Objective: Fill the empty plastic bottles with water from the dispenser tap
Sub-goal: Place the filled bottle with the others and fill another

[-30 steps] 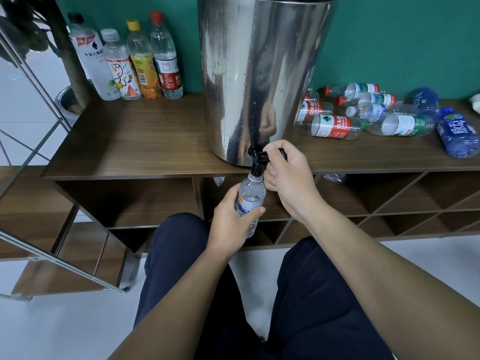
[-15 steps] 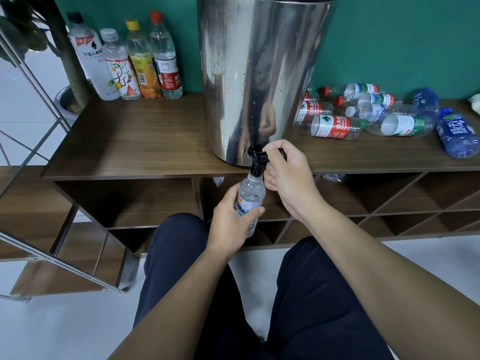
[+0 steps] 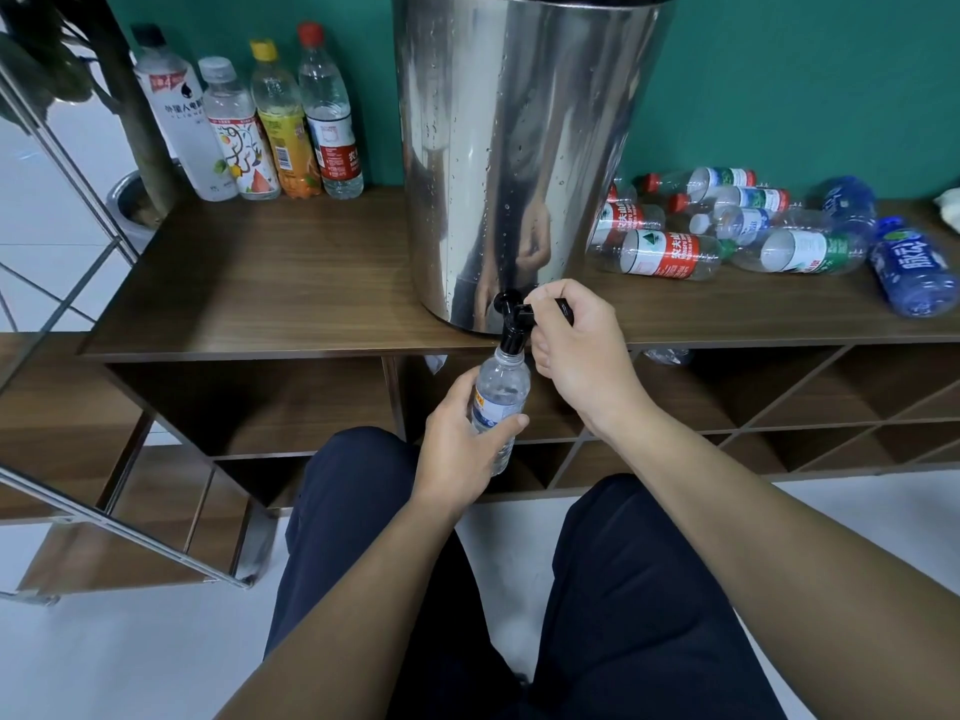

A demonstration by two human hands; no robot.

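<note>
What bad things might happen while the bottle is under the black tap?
1. The left hand holds the small bottle in the air, its narrow mouth right under the tap. A small slip might send water onto the floor and the person's trousers.
2. The right hand grips the tap lever. Held too long, the bottle may overflow; its water level is hard to see.
3. The empty bottles lie on their sides and might roll if bumped.

Dispenser [image 3: 524,148]: top cut off by the upper edge. Tap lever [image 3: 563,310] at its base: mostly covered by the right hand [image 3: 582,350]. Held bottle [image 3: 500,402] under the tap: lower body behind the left hand [image 3: 460,449]; fill level unclear. Bottles lying right of the dispenser [image 3: 727,236]: small label print unreadable.
</note>
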